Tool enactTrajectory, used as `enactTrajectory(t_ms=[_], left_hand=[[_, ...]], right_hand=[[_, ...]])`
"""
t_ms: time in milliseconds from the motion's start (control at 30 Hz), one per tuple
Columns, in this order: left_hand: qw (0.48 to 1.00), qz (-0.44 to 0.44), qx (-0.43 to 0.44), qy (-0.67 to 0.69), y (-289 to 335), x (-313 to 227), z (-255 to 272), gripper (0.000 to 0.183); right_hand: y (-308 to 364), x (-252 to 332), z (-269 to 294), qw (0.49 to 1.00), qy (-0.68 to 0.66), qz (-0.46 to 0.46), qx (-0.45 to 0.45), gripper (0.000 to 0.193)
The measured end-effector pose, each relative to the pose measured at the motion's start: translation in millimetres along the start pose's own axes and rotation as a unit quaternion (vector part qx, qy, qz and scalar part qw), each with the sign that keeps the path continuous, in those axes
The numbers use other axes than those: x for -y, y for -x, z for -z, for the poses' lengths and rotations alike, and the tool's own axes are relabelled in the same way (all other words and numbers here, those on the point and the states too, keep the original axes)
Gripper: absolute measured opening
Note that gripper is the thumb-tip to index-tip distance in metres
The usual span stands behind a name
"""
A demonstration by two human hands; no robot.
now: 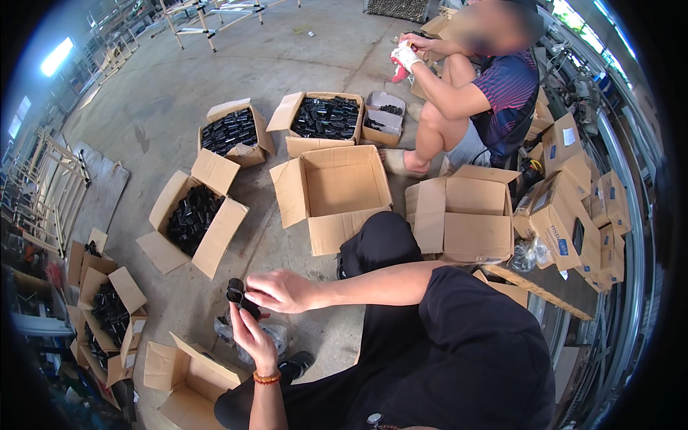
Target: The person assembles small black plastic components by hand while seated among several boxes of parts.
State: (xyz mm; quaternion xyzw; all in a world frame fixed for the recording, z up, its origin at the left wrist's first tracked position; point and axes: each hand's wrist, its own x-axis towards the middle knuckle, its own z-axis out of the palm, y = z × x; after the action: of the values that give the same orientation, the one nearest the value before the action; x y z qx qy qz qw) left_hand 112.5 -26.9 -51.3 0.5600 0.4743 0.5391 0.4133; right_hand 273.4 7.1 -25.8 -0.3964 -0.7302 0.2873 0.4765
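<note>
Over the floor at the left of my knees, both my hands meet around a black tubular fitting (pixel 235 290). My left hand (pixel 251 335), with an orange bead bracelet at the wrist, grips it from below with raised fingers. From the right, my right hand (pixel 283 290) closes its fingertips on the same fitting. Part of the fitting is hidden behind the fingers, so I cannot make out its full shape. A clear plastic bag (pixel 276 337) lies on the floor just beneath my hands.
Open cartons of black parts stand ahead left (pixel 197 218), farther off (pixel 326 118) and at far left (pixel 111 315). Other open cartons sit ahead (pixel 347 179), right (pixel 462 215) and near left (pixel 197 376). A co-worker (pixel 459 100) sits ahead right. Stacked boxes (pixel 566 215) and metal profiles line the right.
</note>
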Motion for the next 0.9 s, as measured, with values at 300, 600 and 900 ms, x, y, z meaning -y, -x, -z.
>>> enactTrajectory(t_ms=[300,600,900], left_hand=[[0.992,0.082,0.078,0.054,-2.7,4.2,5.8,0.043],[0.906,0.165,0.136,0.365,-14.7,-25.3,36.3,0.046],[0.949,0.116,0.119,0.267,-11.7,-22.7,33.9,0.046]], right_hand=[[10.1,-27.3,-25.5,0.894,-0.389,-0.202,0.092,0.041],[-9.3,0.3,0.5,0.927,-0.324,-0.164,0.097,0.048],[-6.1,5.7,-0.5,0.902,-0.385,-0.149,0.125,0.05]])
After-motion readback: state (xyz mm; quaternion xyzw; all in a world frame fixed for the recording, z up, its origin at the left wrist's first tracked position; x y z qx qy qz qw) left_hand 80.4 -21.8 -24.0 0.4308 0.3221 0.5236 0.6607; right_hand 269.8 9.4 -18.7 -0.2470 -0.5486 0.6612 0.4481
